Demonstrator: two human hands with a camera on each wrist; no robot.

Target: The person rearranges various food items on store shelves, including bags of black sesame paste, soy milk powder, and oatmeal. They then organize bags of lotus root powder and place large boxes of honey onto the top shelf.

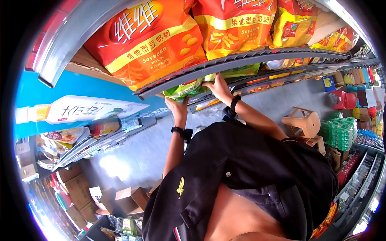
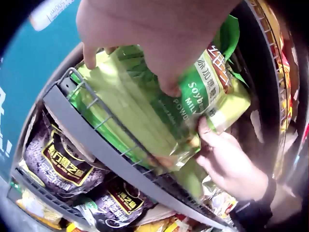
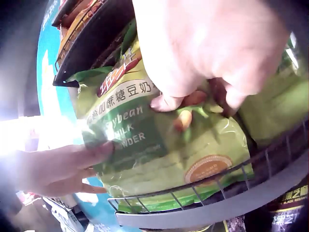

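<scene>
"Where does the soybean milk powder bag (image 3: 149, 164) sit?"

"Right wrist view: behind the shelf rail (image 3: 193, 216), the left hand (image 3: 58, 169) at its left side, the right hand (image 3: 207, 53) over its upper right. Another bag (image 3: 287, 113) stands just beside it, at the right of the frame."

"And above and below?"

"Head view: large soybean powder bags (image 1: 155, 66) line the shelf along the top, above both hands. Left wrist view: two pouches (image 2: 63, 162) sit on the tier beneath, lower left."

"Farther off?"

"Head view again: advertising panel (image 1: 52, 90) at left, open carton (image 1: 132, 201) lower left, stool (image 1: 311, 124) at right, tray stack (image 1: 339, 132) right of the stool."
</scene>
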